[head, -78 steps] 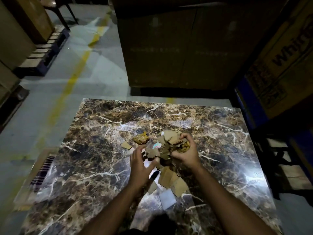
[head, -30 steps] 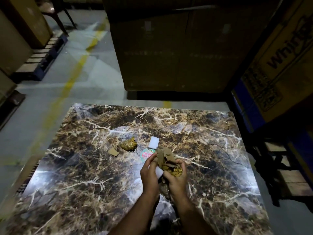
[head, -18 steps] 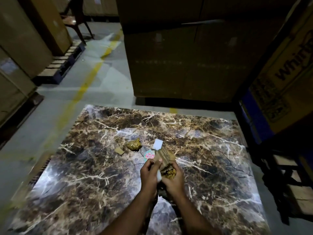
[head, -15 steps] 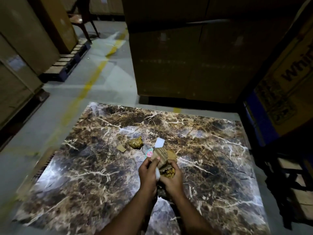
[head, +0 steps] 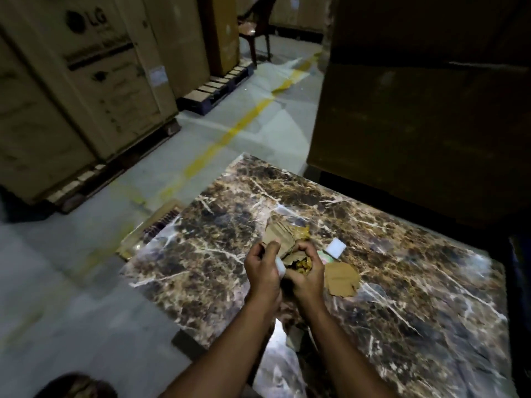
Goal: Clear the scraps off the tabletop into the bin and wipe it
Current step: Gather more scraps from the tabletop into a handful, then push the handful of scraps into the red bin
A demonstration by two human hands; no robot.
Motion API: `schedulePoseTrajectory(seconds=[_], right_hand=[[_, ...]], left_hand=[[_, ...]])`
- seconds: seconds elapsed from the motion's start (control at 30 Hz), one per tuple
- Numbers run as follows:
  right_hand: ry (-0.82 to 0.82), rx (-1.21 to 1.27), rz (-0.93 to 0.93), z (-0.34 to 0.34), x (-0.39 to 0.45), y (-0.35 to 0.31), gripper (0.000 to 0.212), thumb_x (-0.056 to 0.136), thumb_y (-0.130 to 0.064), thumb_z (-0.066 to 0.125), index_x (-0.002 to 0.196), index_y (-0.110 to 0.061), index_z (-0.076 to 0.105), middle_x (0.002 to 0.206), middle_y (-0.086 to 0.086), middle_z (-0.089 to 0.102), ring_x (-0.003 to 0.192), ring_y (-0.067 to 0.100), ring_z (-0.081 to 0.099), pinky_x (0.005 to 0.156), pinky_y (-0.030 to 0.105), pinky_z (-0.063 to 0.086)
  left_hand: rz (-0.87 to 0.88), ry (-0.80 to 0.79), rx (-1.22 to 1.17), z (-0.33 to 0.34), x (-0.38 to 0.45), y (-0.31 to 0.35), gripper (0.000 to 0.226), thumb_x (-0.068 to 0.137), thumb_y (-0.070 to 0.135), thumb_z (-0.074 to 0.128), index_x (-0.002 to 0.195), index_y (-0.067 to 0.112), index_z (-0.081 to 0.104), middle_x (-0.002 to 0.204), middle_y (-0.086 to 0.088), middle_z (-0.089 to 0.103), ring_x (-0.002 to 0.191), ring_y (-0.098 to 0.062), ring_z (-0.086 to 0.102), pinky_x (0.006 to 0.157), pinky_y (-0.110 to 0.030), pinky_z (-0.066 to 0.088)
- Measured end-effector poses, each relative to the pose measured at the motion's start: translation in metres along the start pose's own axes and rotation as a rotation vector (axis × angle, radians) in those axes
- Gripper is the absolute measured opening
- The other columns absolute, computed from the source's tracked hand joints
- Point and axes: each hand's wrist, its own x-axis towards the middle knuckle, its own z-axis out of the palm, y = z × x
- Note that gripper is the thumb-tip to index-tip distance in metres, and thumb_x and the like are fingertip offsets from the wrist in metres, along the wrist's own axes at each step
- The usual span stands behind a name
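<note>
Both my hands hold one bundle of scraps (head: pixel 280 239) above the dark marble tabletop (head: pixel 402 282). My left hand (head: pixel 263 268) grips its left side, with a white piece against the palm. My right hand (head: pixel 304 271) is curled round brown cardboard pieces and crumpled yellow foil. On the table to the right lie a brown cardboard piece (head: pixel 342 278), a white square scrap (head: pixel 334 247) and a pink and green sticker (head: pixel 324 257). No bin is clearly in view.
A slatted cardboard item (head: pixel 161 225) lies on the floor by the table's left edge. Large cartons on pallets (head: pixel 86 81) stand at the left, a big dark carton (head: pixel 416 110) behind the table. A chair (head: pixel 255 27) stands far back.
The view has swung to the left, so the left-hand cartons and floor now show. My hands have kept their hold on the scrap bundle and carried it to the left over the table.
</note>
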Motion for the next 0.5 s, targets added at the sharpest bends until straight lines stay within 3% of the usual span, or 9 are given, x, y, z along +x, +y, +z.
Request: schedulePoseTrajectory(seconds=[0.07,0.13,0.27,0.33,0.4,0.5], right_hand=[[-0.048,0.006,-0.050,0.026,0.000,-0.012,0.037,0.053,-0.032,0.070,0.087,-0.023,0.058,0.084,-0.020,0.062,0.079,-0.003,0.056,0.075,0.016,0.046],[-0.100,0.012,-0.091,0.059,-0.004,-0.021,0.036,0.053,-0.030,0.071,0.086,-0.024,0.059,0.082,-0.013,0.062,0.077,-0.003,0.057,0.073,0.017,0.046],[-0.251,0.017,-0.107,0.140,-0.029,-0.030,0.037,0.054,-0.028,0.075,0.086,-0.040,0.063,0.083,-0.009,0.062,0.079,0.017,0.058,0.071,0.034,0.049],[-0.334,0.022,-0.129,0.193,-0.055,-0.033,0.037,0.053,-0.027,0.074,0.085,-0.044,0.063,0.084,-0.012,0.062,0.080,0.018,0.058,0.073,0.037,0.049],[-0.404,0.061,-0.136,0.246,-0.090,-0.042,0.039,0.051,-0.017,0.073,0.083,-0.038,0.062,0.080,-0.014,0.062,0.076,0.011,0.057,0.071,0.030,0.047],[-0.525,0.116,-0.128,0.334,-0.152,-0.047,0.042,0.048,-0.006,0.070,0.086,-0.019,0.059,0.080,-0.011,0.059,0.073,0.001,0.056,0.070,0.019,0.046]], left_hand=[[0.042,0.023,-0.034,-0.018,0.006,0.021,0.023,0.080,0.026,0.071,0.072,0.012,0.055,0.072,-0.013,0.046,0.070,-0.025,0.049,0.066,-0.039,0.042],[0.067,0.061,-0.083,-0.045,0.013,0.040,0.022,0.091,0.015,0.070,0.073,0.014,0.057,0.071,-0.011,0.051,0.071,-0.025,0.053,0.067,-0.038,0.044],[0.162,0.172,-0.195,-0.118,0.017,0.093,0.022,0.096,0.004,0.062,0.076,0.012,0.058,0.068,0.001,0.054,0.064,-0.013,0.054,0.062,-0.027,0.045],[0.210,0.249,-0.273,-0.174,0.017,0.118,0.017,0.094,0.002,0.064,0.081,0.013,0.063,0.074,0.001,0.060,0.067,-0.010,0.058,0.066,-0.027,0.048],[0.258,0.309,-0.333,-0.233,0.015,0.138,0.006,0.087,0.011,0.072,0.089,0.009,0.067,0.080,-0.003,0.064,0.075,-0.016,0.062,0.072,-0.032,0.049],[0.338,0.389,-0.347,-0.341,0.010,0.163,0.025,0.069,0.034,0.077,0.079,0.016,0.064,0.081,-0.011,0.055,0.079,-0.024,0.053,0.074,-0.041,0.044]])
